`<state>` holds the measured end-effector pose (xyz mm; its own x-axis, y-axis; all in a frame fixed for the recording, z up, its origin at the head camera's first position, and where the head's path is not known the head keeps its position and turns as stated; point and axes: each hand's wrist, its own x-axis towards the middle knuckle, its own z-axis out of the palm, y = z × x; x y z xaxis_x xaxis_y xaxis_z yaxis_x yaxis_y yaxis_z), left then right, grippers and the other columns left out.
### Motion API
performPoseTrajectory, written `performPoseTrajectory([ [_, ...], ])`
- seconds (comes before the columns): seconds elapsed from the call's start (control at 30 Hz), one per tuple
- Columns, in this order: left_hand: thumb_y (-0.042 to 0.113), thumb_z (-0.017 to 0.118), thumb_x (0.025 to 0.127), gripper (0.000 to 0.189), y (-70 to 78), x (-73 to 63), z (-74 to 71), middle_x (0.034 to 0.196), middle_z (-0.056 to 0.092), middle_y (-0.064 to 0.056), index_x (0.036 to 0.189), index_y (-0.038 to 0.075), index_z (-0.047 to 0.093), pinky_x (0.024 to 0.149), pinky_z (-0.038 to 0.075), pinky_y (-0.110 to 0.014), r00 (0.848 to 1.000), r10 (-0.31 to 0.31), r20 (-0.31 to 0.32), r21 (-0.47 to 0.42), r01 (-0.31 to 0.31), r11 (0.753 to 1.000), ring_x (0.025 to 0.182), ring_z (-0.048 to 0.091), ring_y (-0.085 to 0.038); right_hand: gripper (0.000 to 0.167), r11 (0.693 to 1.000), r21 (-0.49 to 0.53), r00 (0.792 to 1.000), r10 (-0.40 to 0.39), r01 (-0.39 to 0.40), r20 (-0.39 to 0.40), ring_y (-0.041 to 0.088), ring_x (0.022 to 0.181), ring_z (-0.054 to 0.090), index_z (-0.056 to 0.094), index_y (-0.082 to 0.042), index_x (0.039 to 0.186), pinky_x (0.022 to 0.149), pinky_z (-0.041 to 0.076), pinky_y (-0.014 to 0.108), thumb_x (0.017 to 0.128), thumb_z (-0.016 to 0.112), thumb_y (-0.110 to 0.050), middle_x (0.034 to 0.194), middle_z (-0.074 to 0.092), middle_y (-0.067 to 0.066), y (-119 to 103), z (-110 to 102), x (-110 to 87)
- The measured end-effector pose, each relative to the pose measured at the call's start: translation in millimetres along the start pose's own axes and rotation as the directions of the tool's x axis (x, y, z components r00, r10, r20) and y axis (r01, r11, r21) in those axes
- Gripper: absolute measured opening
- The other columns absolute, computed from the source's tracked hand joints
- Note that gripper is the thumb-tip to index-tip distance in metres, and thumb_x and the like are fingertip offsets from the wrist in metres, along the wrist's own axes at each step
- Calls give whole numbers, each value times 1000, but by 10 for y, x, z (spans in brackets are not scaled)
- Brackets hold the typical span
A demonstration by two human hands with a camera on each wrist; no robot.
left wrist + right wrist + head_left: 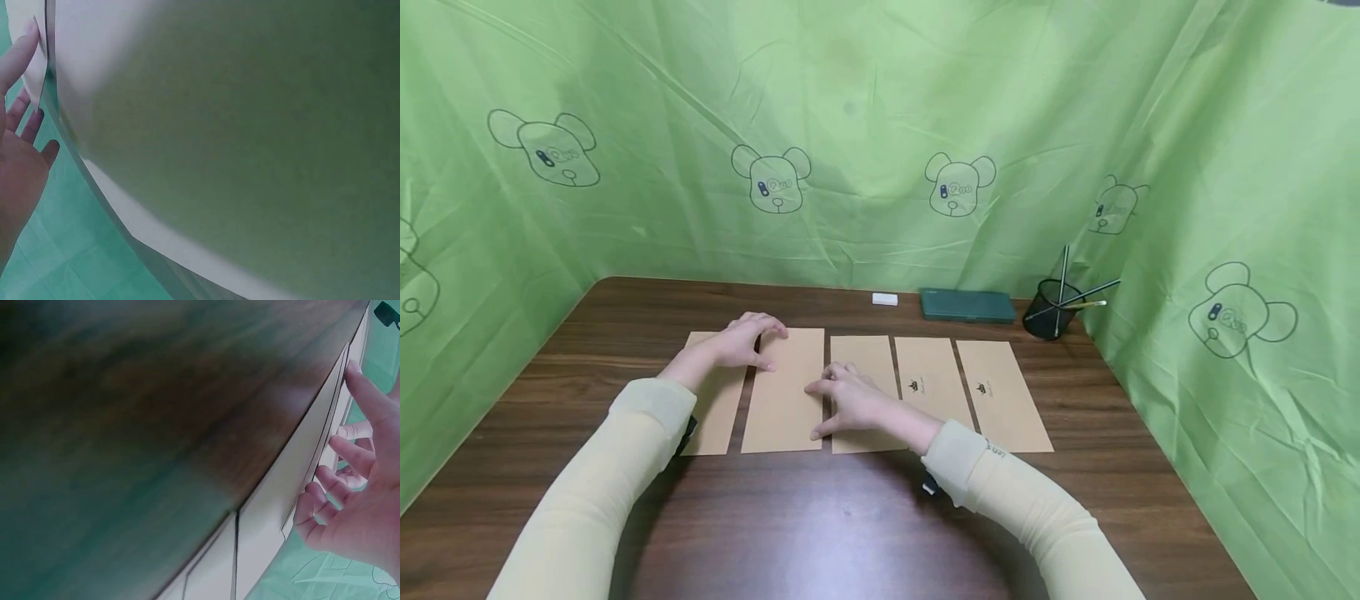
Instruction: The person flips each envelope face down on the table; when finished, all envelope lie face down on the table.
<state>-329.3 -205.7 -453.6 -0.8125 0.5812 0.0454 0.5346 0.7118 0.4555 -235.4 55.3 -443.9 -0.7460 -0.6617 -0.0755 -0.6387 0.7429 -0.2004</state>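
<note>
Several kraft-paper envelopes lie side by side in a row on the table. My left hand (745,342) reaches across the gap by the far-left envelope (713,421), its thumb and fingers spread at the upper left of the second envelope (782,417). At that envelope's right edge is my right hand (859,402), thumb and index apart, with the other fingers bent. It partly covers the third envelope (865,354). Small crown prints mark the fourth envelope (936,367) and the far-right envelope (1000,367). In the right wrist view, the right hand (356,506) has its fingertips close to the paper.
Along the back of the wooden table (775,533) are a white eraser-like block (885,299), a dark green flat case (967,306) and a black mesh pen holder (1047,321) with several pencils or pens. Green printed curtains (850,100) surround the table.
</note>
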Motion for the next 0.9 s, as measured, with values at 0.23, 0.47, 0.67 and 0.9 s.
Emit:
performPoseTrajectory([
  [0.23, 28, 81, 73, 60, -50, -20, 21, 131, 53, -14, 123, 9, 54, 100, 23, -65, 1000, -12, 5, -16, 12, 1000, 127, 35, -40, 76, 999, -31, 1000, -25, 25, 8, 19, 109, 41, 53, -28, 134, 78, 43, 32, 68, 73, -61, 135, 45, -4, -23, 12, 4],
  [0.47, 27, 81, 74, 62, -42, -21, 21, 133, 52, -13, 126, 7, 53, 100, 21, -68, 1000, -11, 8, -5, 11, 1000, 130, 31, -43, 75, 999, -34, 999, -36, 36, 13, 19, 108, 40, 53, -29, 134, 79, 41, 32, 69, 72, -63, 135, 46, -6, -31, 15, 8],
  [0.67, 27, 79, 76, 60, -12, -34, -5, 134, 51, -16, 126, 6, 53, 100, 20, -68, 1000, -20, 13, 27, 20, 999, 131, 30, -44, 78, 997, -27, 997, -74, 74, -2, 21, 116, 41, 51, -28, 135, 89, 43, 38, 69, 72, -62, 140, 45, -2, 7, -28, -35],
  [0.9, 32, 79, 75, 66, 40, -82, -10, 137, 48, -17, 130, 9, 51, 101, 21, -67, 999, -40, 8, 55, 39, 998, 132, 29, -44, 82, 993, 18, 993, -113, 113, -44, 23, 125, 40, 46, -24, 139, 104, 36, 45, 70, 74, -58, 143, 44, 3, 144, -129, -214],
])
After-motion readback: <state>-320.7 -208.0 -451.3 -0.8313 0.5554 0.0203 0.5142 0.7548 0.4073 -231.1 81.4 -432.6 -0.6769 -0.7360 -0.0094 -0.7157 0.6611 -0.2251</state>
